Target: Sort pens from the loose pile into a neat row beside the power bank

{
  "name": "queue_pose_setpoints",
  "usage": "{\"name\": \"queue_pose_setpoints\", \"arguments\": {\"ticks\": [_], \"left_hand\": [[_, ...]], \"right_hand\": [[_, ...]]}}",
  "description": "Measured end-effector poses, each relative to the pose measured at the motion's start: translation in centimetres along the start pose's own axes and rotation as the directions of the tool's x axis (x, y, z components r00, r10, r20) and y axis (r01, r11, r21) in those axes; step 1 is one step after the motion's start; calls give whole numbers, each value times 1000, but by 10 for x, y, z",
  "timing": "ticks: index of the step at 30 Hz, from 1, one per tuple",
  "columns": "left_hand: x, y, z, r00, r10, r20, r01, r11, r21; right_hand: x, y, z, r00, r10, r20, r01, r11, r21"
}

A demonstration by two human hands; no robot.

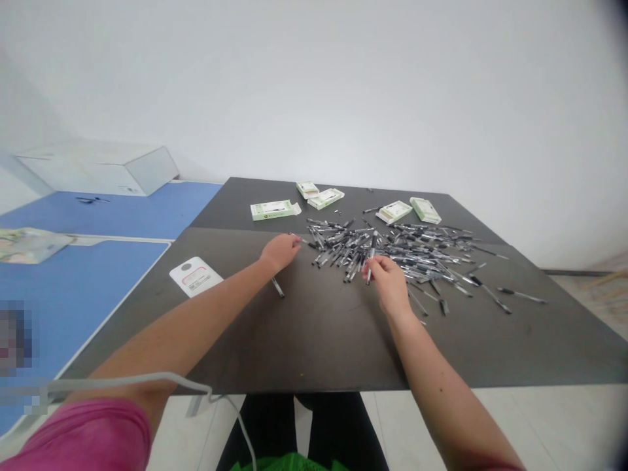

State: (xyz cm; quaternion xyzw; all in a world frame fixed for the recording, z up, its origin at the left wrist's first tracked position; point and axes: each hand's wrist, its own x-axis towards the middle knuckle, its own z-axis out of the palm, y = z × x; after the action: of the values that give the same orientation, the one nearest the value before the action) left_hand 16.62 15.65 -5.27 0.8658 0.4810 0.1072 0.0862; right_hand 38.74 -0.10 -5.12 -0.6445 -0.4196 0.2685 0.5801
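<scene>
Dark desk [318,340] under a bare white wall, with a pen heap [417,252] mid-desk. My right hand [390,281] has its fingers pinched on one pen [371,252] at the heap's near edge. My left hand [280,252] curls beside the heap, and I can't tell its grip. I judge this as picking singles; a lift needs that pen clear of its neighbours.

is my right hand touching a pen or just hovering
Touching. The head view shows the right hand pinching one pen, which sticks out past its fingers toward the pile.

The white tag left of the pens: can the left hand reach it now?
Probably yes. The white tag lies uncovered near the left hand, with only bare table between.
</scene>
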Motion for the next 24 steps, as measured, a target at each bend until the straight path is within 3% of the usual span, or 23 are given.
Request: {"name": "queue_pose_setpoints", "arguments": {"ticks": [10,17,24], "left_hand": [[14,69,15,990,137,20,-134,987,-93],[45,90,28,984,166,-57,-171,982,-86],[65,117,45,914,404,-40,-404,915,5]], "right_hand": [[-4,-3,-10,984,30,-175,6,980,201],[-2,-7,-17,941,-29,-338,125,956,265],[1,-8,-22,921,-47,-388,165,947,275]]}}
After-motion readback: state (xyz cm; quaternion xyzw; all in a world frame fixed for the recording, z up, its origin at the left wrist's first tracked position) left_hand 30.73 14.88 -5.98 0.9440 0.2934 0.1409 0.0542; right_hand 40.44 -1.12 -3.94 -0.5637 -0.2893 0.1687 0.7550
